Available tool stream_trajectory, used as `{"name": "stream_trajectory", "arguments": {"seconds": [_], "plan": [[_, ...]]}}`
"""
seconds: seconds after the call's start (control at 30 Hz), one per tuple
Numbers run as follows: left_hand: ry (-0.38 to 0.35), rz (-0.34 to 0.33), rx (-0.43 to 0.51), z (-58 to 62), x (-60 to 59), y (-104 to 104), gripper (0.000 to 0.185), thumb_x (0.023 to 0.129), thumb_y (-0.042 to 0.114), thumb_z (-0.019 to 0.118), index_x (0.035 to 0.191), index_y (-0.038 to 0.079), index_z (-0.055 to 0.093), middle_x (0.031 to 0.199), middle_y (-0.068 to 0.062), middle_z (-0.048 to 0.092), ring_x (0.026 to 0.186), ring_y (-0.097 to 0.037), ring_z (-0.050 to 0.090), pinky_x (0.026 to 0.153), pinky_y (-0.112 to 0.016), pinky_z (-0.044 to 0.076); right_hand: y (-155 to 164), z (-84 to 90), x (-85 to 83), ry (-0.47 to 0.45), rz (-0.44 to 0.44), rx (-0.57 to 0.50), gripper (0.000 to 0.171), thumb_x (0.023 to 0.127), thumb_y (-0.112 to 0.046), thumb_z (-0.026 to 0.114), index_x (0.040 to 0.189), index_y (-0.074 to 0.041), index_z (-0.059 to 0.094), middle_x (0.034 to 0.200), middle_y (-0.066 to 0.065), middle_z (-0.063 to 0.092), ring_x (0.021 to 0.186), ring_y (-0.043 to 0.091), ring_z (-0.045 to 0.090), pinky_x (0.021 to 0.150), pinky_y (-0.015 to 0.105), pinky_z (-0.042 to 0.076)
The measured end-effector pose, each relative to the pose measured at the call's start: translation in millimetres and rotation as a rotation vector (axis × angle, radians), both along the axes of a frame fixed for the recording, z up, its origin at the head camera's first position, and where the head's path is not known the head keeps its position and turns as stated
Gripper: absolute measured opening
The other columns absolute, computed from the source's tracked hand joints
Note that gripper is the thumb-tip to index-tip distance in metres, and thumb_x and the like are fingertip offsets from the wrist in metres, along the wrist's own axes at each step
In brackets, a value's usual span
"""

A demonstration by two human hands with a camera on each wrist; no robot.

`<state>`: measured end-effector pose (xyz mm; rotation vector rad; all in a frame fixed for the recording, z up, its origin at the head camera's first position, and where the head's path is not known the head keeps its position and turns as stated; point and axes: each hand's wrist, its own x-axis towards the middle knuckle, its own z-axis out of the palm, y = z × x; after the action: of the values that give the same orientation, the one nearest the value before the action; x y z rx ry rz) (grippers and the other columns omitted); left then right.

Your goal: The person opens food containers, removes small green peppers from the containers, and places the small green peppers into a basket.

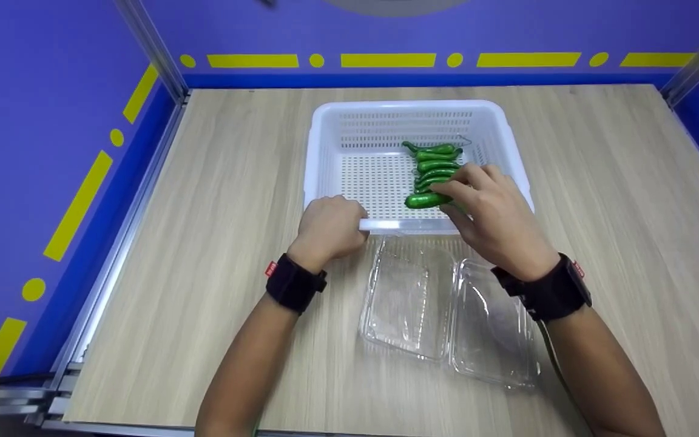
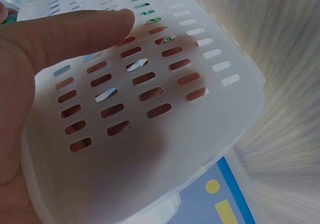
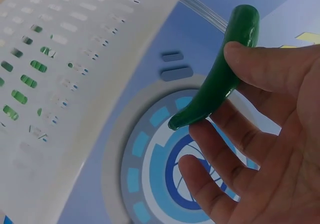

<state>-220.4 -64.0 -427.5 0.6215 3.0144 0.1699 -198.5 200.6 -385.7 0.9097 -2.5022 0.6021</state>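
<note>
A white slotted plastic basket point(image 1: 407, 105) stands at the middle of the table. My left hand point(image 1: 332, 223) grips its near left rim, the thumb lying on the outer wall in the left wrist view and the fingers showing dark through the slots. Above the basket's near side, my right hand point(image 1: 495, 212) pinches a green chili pepper point(image 1: 426, 201). The right wrist view shows this pepper point(image 3: 220, 81) curved and glossy, held between thumb and fingers. Several more green peppers point(image 1: 437, 165) lie in a row on the right half of the basket floor, partly hidden by my right hand.
A clear plastic clamshell box point(image 1: 410, 303) lies unfolded on the wooden table point(image 1: 222, 255) in front of the basket, partly under my right forearm. Blue panels point(image 1: 380, 36) with yellow marks rise behind and beside the table.
</note>
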Motion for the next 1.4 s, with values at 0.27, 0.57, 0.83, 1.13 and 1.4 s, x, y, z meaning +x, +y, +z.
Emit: {"name": "stream_trajectory", "arguments": {"seconds": [0.27, 0.57, 0.83, 1.13, 1.4], "plan": [[-0.011, 0.011, -0.009, 2.2, -0.4, 1, 0.018, 0.087, 0.027, 0.066, 0.072, 0.018, 0.068, 0.067, 0.001, 0.062, 0.065, -0.025, 0.062, 0.061, -0.045, 0.053, 2, 0.2, -3.4, 0.016, -0.025, -0.028, 0.028, 0.087, -0.002, 0.075, 0.114, -0.007, 0.074, 0.101, 0.012, 0.063, 0.089, 0.034, 0.05, 0.08, 0.044, 0.037], [-0.006, 0.003, -0.002, 2.8, 0.5, 2, 0.02, 0.087, 0.025, 0.065, 0.069, 0.017, 0.065, 0.065, 0.001, 0.06, 0.066, -0.025, 0.063, 0.061, -0.045, 0.054, 8, -2.5, -9.4, 0.026, -0.097, -0.066, 0.028, 0.084, -0.006, 0.078, 0.112, -0.008, 0.075, 0.099, 0.011, 0.063, 0.087, 0.033, 0.052, 0.074, 0.044, 0.036], [-0.016, 0.004, -0.003, -0.5, 1.4, 2, 0.019, 0.087, 0.026, 0.066, 0.07, 0.018, 0.066, 0.066, 0.002, 0.061, 0.065, -0.023, 0.062, 0.06, -0.044, 0.053, 15, -3.3, -13.4, -0.056, -0.11, -0.031, 0.029, 0.084, -0.009, 0.079, 0.113, -0.007, 0.075, 0.098, 0.01, 0.064, 0.086, 0.032, 0.052, 0.074, 0.043, 0.036], [-0.023, 0.017, -0.003, -0.2, 0.1, 0, 0.018, 0.089, 0.03, 0.066, 0.076, 0.018, 0.072, 0.067, 0.002, 0.062, 0.065, -0.023, 0.062, 0.061, -0.042, 0.052, 22, 0.7, -27.1, -0.214, -0.121, 0.112, 0.025, 0.083, -0.01, 0.078, 0.108, -0.009, 0.077, 0.097, 0.01, 0.067, 0.085, 0.032, 0.054, 0.072, 0.047, 0.041], [-0.003, 0.008, 0.002, -0.5, -0.7, 0, 0.021, 0.086, 0.028, 0.065, 0.068, 0.018, 0.066, 0.063, 0.004, 0.057, 0.063, -0.023, 0.06, 0.059, -0.043, 0.052, 25, 2.7, -35.4, -0.285, -0.125, 0.23, 0.021, 0.08, -0.009, 0.076, 0.101, -0.012, 0.078, 0.096, 0.008, 0.067, 0.086, 0.033, 0.054, 0.071, 0.046, 0.041]]}}
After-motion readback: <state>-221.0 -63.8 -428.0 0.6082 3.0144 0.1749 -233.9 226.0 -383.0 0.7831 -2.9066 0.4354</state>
